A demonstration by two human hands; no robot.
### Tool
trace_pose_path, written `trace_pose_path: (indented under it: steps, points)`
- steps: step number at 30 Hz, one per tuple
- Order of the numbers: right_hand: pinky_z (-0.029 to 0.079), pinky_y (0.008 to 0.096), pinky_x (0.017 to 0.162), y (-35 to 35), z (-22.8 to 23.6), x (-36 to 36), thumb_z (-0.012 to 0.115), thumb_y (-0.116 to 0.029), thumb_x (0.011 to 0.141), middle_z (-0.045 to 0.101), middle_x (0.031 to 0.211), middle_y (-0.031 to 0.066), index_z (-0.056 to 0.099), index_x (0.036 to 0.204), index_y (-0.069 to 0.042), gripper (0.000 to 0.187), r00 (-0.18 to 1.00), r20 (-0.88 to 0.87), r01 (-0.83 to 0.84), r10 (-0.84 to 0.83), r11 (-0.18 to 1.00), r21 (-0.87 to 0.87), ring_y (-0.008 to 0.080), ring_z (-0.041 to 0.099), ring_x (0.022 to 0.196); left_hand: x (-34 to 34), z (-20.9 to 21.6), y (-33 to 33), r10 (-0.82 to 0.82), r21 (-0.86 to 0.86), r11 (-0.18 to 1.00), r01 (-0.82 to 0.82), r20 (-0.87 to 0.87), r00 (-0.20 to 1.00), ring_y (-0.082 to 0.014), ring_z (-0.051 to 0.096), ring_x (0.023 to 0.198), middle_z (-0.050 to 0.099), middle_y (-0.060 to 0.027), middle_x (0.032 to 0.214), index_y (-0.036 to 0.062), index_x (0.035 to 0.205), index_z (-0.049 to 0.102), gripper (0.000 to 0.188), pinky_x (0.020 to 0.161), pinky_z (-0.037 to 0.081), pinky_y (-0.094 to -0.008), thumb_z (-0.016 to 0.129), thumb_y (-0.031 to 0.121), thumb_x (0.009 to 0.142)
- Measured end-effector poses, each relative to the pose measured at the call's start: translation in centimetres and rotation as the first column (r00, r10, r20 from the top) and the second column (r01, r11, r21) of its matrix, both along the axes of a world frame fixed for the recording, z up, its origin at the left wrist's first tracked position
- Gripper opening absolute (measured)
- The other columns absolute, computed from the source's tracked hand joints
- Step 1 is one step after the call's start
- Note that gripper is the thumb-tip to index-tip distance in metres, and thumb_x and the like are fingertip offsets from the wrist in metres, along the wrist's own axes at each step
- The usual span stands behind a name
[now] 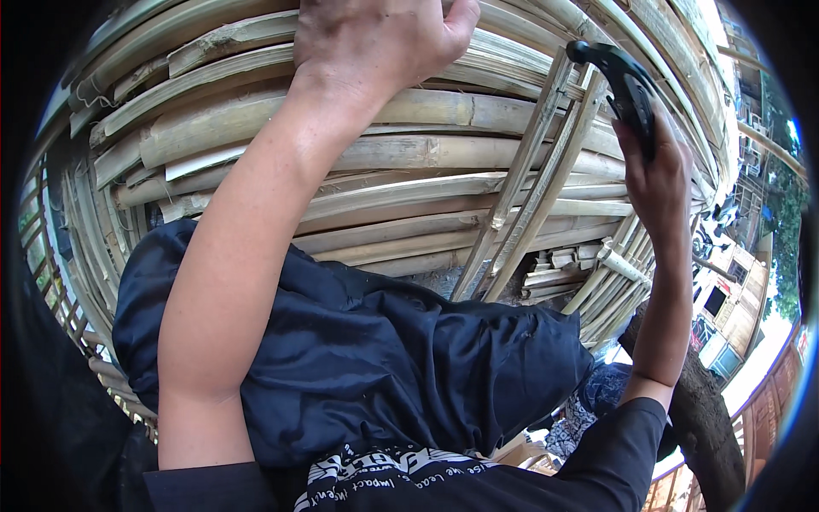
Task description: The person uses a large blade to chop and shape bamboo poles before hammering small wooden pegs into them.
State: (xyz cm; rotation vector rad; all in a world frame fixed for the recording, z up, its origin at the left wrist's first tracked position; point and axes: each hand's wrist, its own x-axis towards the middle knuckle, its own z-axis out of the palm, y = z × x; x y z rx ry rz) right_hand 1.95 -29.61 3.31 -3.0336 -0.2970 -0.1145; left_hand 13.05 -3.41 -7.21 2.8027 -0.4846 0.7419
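Note:
My right hand point(661, 175) is wrapped round a black hammer point(633, 94), raised at the upper right. The hammer's rounded striking end points left, over the top of two upright wooden strips point(546, 162). At the top edge, my left hand point(380, 38) reaches over a wall of stacked bamboo poles point(426, 154). Its thumb sticks out to the right, while the other fingers are cut off by the picture's edge. Whether that hand grips or only leans on the bamboo cannot be made out.
Dark cloth point(367, 341) covers my legs, close against the bamboo. Bundled bamboo pieces point(610, 264) lie at the right below the wooden strips. A tree trunk point(704, 427) rises at the lower right. Slatted bamboo fencing point(51, 273) stands along the left.

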Motion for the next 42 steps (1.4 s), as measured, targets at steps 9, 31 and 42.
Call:
trace_pose_path:
  steps: [9, 31, 42]
  points:
    - [0.043, 0.0354, 0.055, 1.5, 1.2, -0.3, 0.071, -0.019, 0.096, 0.06, 0.067, 0.0065, 0.061, 0.104, -0.004, 0.019, 0.999, -0.036, -0.007, 0.006, 1.0, -0.015, 0.0157, 0.054, 0.053, 0.4, -0.3, 0.6, -0.007, -0.029, 1.0, 0.01, 0.086, 0.996, -0.0253, 0.043, 0.1, 0.043, -0.0125, 0.109, 0.0037, 0.127, 0.051, 0.055, 0.084, 0.038, -0.0427, 0.062, 0.04, 0.087]
    - [0.035, 0.0189, 0.046, 5.4, -1.6, -26.6, 0.064, -0.024, 0.103, 0.052, 0.069, -0.0049, 0.057, 0.102, -0.006, 0.019, 0.655, -0.243, 0.482, -0.716, 0.147, 0.864, 0.0026, 0.047, 0.054, -1.7, 1.1, 1.3, -0.522, 0.004, 0.853, 0.522, 0.024, 0.853, -0.0226, 0.062, 0.102, 0.067, -0.0051, 0.103, 0.0106, 0.117, 0.065, 0.039, 0.087, 0.042, -0.0438, 0.062, 0.044, 0.097]
    - [0.036, 0.0217, 0.043, 9.1, 3.1, -27.6, 0.063, -0.037, 0.102, 0.047, 0.064, -0.0037, 0.053, 0.096, -0.008, 0.032, 0.616, -0.298, 0.184, -0.729, -0.235, 0.954, 0.0043, 0.042, 0.048, -2.8, 7.3, 0.3, -0.369, 0.105, 0.892, 0.44, -0.391, 0.843, -0.0357, 0.069, 0.107, 0.072, -0.0161, 0.111, 0.0073, 0.123, 0.052, 0.037, 0.091, 0.051, -0.0542, 0.058, 0.038, 0.102]
